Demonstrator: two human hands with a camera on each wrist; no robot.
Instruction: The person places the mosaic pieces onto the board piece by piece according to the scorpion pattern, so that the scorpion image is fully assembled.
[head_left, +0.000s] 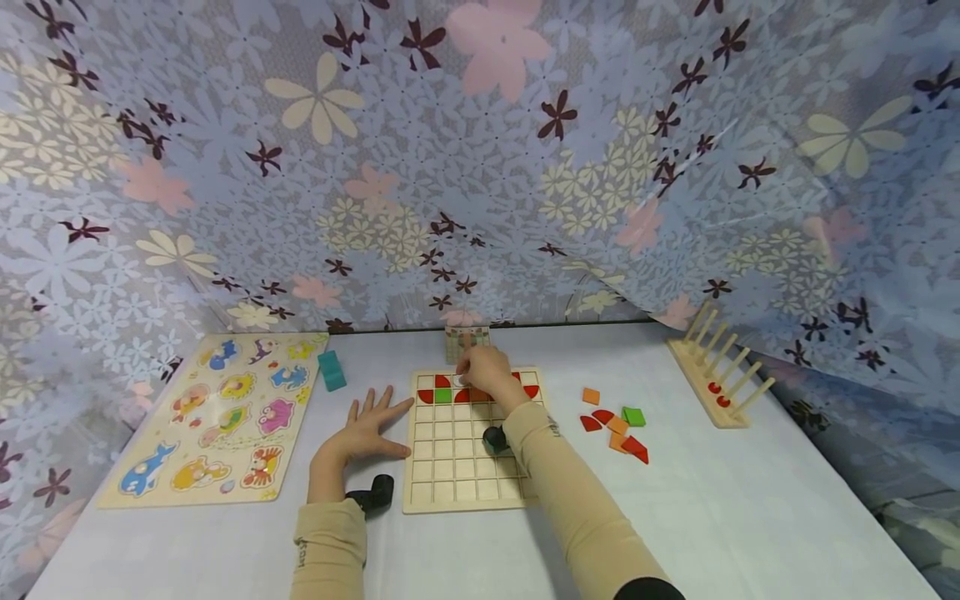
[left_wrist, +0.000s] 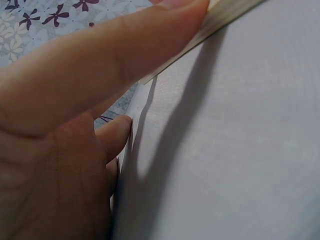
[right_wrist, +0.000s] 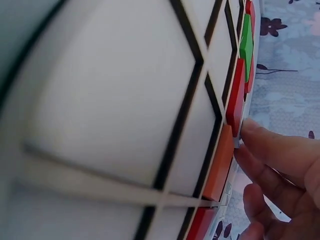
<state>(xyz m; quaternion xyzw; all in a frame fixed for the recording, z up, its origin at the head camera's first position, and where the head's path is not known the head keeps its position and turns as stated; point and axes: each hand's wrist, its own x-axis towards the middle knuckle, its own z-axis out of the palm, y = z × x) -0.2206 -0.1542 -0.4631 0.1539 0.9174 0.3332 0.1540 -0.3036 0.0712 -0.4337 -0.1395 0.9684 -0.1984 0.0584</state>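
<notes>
A wooden grid board (head_left: pixel 450 507) lies flat on the table. Red quarter-round pieces, a green square (head_left: pixel 442 396) and an orange piece (right_wrist: pixel 218 162) fill part of its far rows. Over the far row my right hand (head_left: pixel 486 369) pinches a small whitish piece (head_left: pixel 460 381) between thumb and finger, largely hidden by the fingertips. My left hand (head_left: pixel 366 432) rests by the board's left side with fingers spread, thumb and forefinger touching its edge. In the left wrist view the thumb (left_wrist: pixel 120 55) lies against the board's side.
Loose red, orange and green pieces (head_left: pixel 617 425) lie right of the board. A small patterned card (head_left: pixel 453 350) stands behind it. Left are an animal puzzle board (head_left: pixel 251 442) and a teal block (head_left: pixel 331 371). A peg stand (head_left: pixel 705 383) with red beads is far right.
</notes>
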